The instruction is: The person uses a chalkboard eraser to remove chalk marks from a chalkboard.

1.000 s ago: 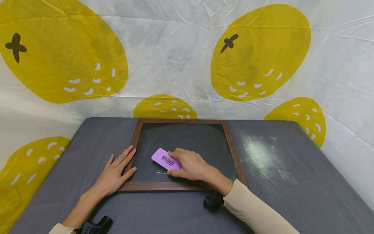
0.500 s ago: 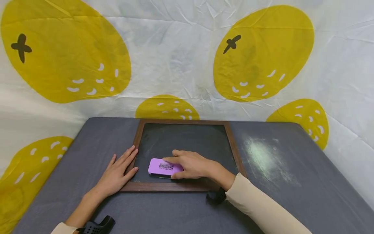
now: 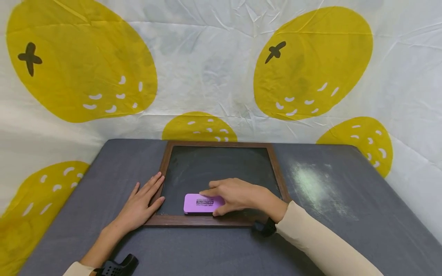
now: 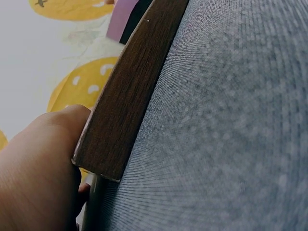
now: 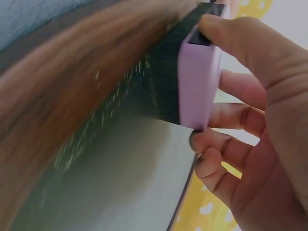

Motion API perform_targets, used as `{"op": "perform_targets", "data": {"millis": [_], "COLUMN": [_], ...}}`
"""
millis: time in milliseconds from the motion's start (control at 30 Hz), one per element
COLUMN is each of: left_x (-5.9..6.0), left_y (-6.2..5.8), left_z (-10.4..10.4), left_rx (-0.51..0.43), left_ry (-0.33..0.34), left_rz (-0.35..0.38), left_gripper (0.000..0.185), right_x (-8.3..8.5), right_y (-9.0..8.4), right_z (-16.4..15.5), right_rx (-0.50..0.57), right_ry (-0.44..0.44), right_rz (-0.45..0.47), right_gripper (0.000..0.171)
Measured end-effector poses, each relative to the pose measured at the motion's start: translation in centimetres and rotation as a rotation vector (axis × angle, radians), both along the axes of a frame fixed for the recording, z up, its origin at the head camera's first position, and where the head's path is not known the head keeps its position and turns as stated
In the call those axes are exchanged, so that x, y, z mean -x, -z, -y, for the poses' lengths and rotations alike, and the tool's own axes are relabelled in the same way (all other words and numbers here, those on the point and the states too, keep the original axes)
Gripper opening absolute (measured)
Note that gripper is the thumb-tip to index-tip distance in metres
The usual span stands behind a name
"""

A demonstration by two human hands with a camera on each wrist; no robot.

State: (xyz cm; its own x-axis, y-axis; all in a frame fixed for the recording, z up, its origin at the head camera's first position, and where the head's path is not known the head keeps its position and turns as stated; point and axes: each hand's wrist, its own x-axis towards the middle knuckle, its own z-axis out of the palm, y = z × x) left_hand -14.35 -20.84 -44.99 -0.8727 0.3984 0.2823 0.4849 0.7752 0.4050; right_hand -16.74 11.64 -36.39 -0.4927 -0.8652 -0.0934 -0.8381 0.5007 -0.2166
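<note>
A small chalkboard (image 3: 221,165) in a brown wooden frame (image 3: 193,220) lies on the grey table. My right hand (image 3: 238,195) grips a purple magnetic eraser (image 3: 197,204), thumb on its near side and fingers over its far side. The eraser lies flat on the board, close along the frame's near edge. In the right wrist view its dark felt side (image 5: 166,82) faces the board, and chalk specks (image 5: 108,106) show beside the frame. Fingers fairly straight, my left hand (image 3: 139,205) rests on the frame's left side; its thumb reaches over the frame.
A pale chalky smear (image 3: 312,184) marks the grey table (image 3: 193,249) right of the board. Behind the table hangs a white cloth (image 3: 203,57) printed with yellow fruit. Each wrist wears a black camera (image 3: 119,265).
The right hand has drawn the eraser toward the near frame edge and turned it from slanted to level. It then slid slightly right. My left hand has stayed on the frame.
</note>
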Motion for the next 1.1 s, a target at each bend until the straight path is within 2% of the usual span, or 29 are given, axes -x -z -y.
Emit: {"op": "perform_targets", "data": {"millis": [333,533,733,933,1100], "left_x": [-0.3,-0.3,0.0,0.1,0.1], "left_y": [-0.1,0.3,0.1,-0.1,0.2], "left_z": [0.6,0.5,0.2,0.1,0.2], "left_rx": [-0.009,-0.016,-0.003,0.0,-0.007], "left_ry": [-0.001,0.004,0.013,0.008,0.006], "left_rz": [0.009,0.013,0.012,0.024,0.032], "left_gripper": [0.063,0.063,0.064,0.064,0.064], "right_x": [-0.7,-1.3,-2.2,-2.6,-2.8], "right_y": [-0.8,-1.0,-1.3,-2.0,-2.0], "right_z": [-4.3,-8.1,-11.5,-13.6,-14.6], "right_rx": [-0.017,-0.02,-0.043,-0.039,-0.033], "right_ry": [0.06,0.09,0.129,0.135,0.146], "right_rz": [-0.006,-0.003,-0.023,-0.031,-0.038], "right_gripper": [0.061,0.06,0.06,0.06,0.06]}}
